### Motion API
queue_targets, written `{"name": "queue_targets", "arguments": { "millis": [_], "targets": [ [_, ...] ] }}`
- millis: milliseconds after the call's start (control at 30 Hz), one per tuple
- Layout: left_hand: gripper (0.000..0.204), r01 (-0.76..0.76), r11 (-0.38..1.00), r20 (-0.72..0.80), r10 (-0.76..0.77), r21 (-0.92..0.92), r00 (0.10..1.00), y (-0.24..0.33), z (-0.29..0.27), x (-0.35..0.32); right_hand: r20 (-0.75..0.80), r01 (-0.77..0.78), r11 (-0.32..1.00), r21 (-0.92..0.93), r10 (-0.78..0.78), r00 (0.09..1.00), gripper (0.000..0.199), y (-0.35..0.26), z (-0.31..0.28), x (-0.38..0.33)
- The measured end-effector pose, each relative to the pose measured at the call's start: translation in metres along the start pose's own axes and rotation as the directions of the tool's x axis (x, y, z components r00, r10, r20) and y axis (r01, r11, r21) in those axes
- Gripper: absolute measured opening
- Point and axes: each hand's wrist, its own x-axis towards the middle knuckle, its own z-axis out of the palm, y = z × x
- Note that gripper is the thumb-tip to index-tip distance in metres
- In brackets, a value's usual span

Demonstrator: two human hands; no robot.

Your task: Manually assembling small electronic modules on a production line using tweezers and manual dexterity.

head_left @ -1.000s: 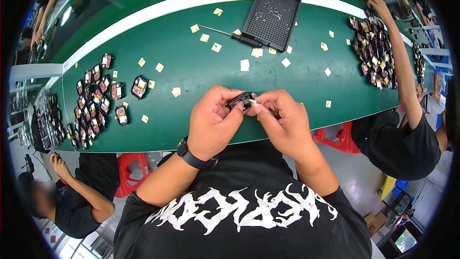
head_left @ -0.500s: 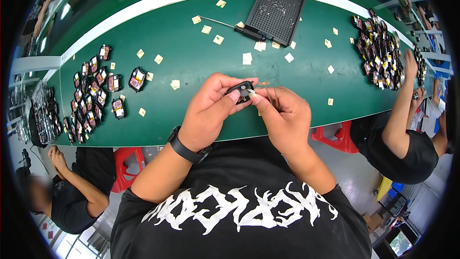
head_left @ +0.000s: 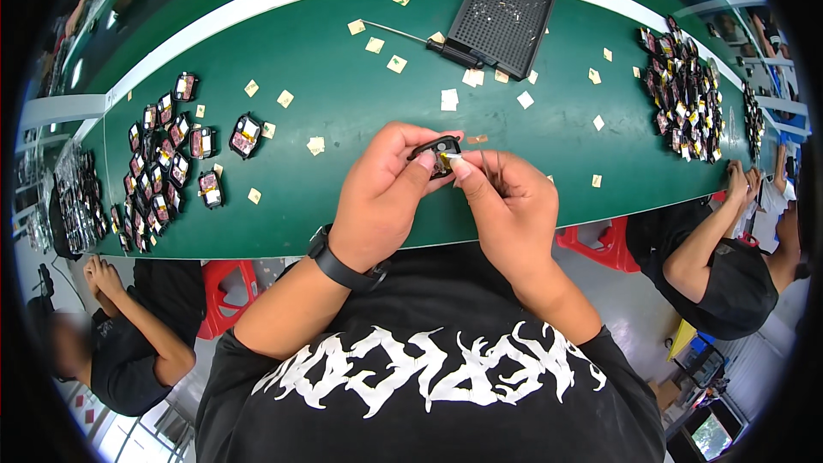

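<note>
rounded black case (head_left: pixel 442 147), now more face-up, perhaps plastic

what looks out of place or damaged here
Small cream squares lie scattered across the green table at odd angles, looking strewn rather than sorted. The black casing in the left hand is too covered to judge.

Black short-sleeved T-shirt (head_left: pixel 420 296), loosely cut, with a jagged, spiky white lettering print (head_left: pixel 437 395) across it; black wristwatch (head_left: pixel 318 243) with a broad, smooth strap (head_left: pixel 345 272) worn on the left.
</note>
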Motion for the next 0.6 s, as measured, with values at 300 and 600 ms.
{"name": "queue_targets", "arguments": {
  "millis": [300,600],
  "targets": [
    [0.023,-0.057,0.993,0.041,0.053,0.106,0.998,-0.003,-0.004,-0.002,-0.01,0.078,0.995,-0.058,-0.079,0.997,0.016,0.008,0.006,0.003],
    [0.024,-0.075,0.993,0.058,0.069,0.096,0.996,-0.006,-0.009,-0.003,0.062,-0.159,0.974,0.16,0.15,0.987,0.014,-0.008,0.008,0.008]
  ]
}}
